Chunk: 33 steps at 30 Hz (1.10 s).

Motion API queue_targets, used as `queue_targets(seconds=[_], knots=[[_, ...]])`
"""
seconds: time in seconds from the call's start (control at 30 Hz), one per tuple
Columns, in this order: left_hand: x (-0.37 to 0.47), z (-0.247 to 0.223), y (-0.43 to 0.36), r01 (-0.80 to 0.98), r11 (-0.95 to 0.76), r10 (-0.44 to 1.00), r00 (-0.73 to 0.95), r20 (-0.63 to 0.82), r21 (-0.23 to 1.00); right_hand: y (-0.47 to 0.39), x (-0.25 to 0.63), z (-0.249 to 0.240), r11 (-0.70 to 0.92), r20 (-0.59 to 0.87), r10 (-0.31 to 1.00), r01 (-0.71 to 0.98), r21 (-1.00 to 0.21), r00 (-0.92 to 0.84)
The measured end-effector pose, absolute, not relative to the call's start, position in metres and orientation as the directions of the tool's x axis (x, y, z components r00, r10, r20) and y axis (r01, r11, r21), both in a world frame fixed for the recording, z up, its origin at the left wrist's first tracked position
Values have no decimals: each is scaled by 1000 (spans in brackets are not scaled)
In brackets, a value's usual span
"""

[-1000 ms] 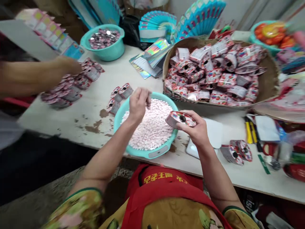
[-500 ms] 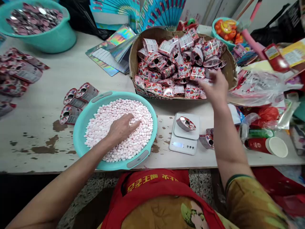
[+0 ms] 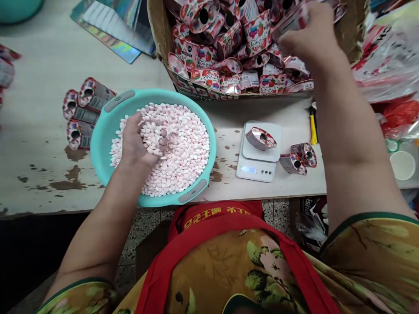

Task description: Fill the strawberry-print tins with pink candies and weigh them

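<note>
My left hand (image 3: 139, 139) is cupped palm up in the teal basin (image 3: 98, 152), holding a heap of small pale pink candies (image 3: 183, 148). Over the right part of the cardboard box (image 3: 163, 48), my right hand (image 3: 304, 35) grips a strawberry-printed packet (image 3: 291, 24) between thumb and fingers. Many similar packets with round holes fill that box. One packet (image 3: 261, 138) lies on the white scale (image 3: 262, 163), whose display is lit.
Several packets (image 3: 93, 95) stand left of the basin, and two more (image 3: 304, 155) sit right of the scale. A yellow cutter (image 3: 313, 126), shiny sheets (image 3: 114, 26), a plastic bag (image 3: 389, 56) and a white cup (image 3: 402, 165) lie around. The table's front edge runs below the basin.
The view has moved closer. My left hand has turned from palm down on the candies to palm up with a scoop of them. My right hand now has a packet in its grasp.
</note>
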<state>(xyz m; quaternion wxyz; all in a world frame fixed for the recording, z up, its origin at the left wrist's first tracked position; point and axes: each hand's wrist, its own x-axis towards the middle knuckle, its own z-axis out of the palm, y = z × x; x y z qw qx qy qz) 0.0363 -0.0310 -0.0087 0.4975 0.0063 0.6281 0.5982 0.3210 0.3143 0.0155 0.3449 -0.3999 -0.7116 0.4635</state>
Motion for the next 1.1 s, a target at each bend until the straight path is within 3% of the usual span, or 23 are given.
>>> queue_targets(seconds=[0.07,0.2,0.33,0.4,0.63,0.73,0.93,1.1], knots=[[33,-4,-31,-649,256,602,-473,-644,716,266,333,44,325,176,867,261,-909,-466],[32,-4,-33,-714,131,623,-480,-617,688,144,335,70,396,323,775,20,-918,-543],[37,-8,-35,-800,92,618,-421,-664,593,57,306,34,180,108,800,64,-982,-590],[39,0,-35,-804,47,663,-419,-621,592,36,283,11,87,11,784,92,-992,-621],[34,47,-36,-668,-178,683,-613,-398,723,28,221,-9,70,-35,744,130,-989,-667],[28,37,-40,-677,-150,680,-600,-422,720,46,226,-3,24,-35,772,84,-996,-635],[25,-6,-46,-753,-166,638,-575,-513,637,79,257,17,-52,64,920,-281,-958,-388],[23,-15,-49,-822,-196,664,-513,-544,535,87,259,19,-73,5,897,-158,-985,-443]])
